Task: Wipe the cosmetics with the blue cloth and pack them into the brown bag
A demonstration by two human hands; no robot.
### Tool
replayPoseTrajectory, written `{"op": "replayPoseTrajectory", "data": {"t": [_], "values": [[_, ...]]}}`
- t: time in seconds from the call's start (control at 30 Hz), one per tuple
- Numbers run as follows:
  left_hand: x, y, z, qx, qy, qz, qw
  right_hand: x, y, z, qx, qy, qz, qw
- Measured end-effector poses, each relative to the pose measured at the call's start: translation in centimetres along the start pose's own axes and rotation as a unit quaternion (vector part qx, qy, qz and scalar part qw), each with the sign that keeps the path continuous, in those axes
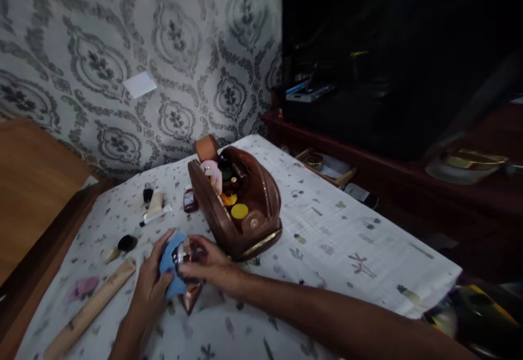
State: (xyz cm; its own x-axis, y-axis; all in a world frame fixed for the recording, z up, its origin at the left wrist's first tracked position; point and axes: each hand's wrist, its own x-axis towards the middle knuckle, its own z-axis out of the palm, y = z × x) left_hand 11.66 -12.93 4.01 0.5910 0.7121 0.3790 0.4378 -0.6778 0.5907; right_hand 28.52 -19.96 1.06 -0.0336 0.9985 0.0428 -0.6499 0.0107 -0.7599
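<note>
My left hand (153, 273) is closed on a light blue cloth (174, 278), low over the table. My right hand (210, 264) grips a shiny copper-coloured item (191, 297) with a silvery band, which is pressed against the cloth; blur and fingers hide its exact kind. Just beyond my hands stands a brown handbag (220, 221), unzipped and gaping. Inside it are a round yellow lid (239, 211), a pink item (212, 175) and several dark bottles. A small dark red bottle (190, 200) stands beside the bag on its left.
Left of my hands lie a long beige roll (92, 311), a pink item (85, 286), a round black-topped jar (127, 243), a beige tube (156, 205) and a small black bottle (147, 194). A patterned white cloth (322, 235) covers the table. A large dark screen (384, 66) stands at the right.
</note>
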Motion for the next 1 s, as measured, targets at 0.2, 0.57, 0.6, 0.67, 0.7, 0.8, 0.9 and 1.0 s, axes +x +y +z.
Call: {"op": "replayPoseTrajectory", "data": {"t": [0.2,0.57,0.6,0.67,0.7,0.8,0.9,1.0], "values": [[0.8,1.8,-1.4,-0.018,-0.076,-0.021,0.997,0.0,-0.1,-0.1,0.012,-0.021,0.011,1.000],[0.8,1.6,-1.2,-0.046,-0.057,-0.040,0.997,-0.3,-0.3,0.2,-0.017,-0.021,0.017,0.999],[0.8,1.6,-1.2,-0.047,-0.055,-0.040,0.997,-0.3,-0.3,0.2,-0.017,-0.021,0.016,0.999],[0.8,1.6,-1.2,-0.048,-0.057,-0.038,0.997,-0.2,-0.3,0.1,-0.015,-0.023,0.015,1.000],[0.8,1.6,-1.2,-0.048,-0.059,-0.033,0.997,-0.2,-0.3,0.1,-0.011,-0.025,0.016,0.999],[0.9,1.9,-1.5,-0.037,-0.078,-0.001,0.996,-0.2,-0.3,0.1,0.011,-0.029,0.023,0.999],[0.9,2.2,-1.9,-0.028,-0.118,0.037,0.992,-0.2,-0.4,0.2,0.045,-0.038,0.036,0.998],[0.7,2.4,-1.9,-0.025,-0.139,0.032,0.990,-0.2,-0.3,0.2,0.065,-0.042,0.041,0.996]]}}
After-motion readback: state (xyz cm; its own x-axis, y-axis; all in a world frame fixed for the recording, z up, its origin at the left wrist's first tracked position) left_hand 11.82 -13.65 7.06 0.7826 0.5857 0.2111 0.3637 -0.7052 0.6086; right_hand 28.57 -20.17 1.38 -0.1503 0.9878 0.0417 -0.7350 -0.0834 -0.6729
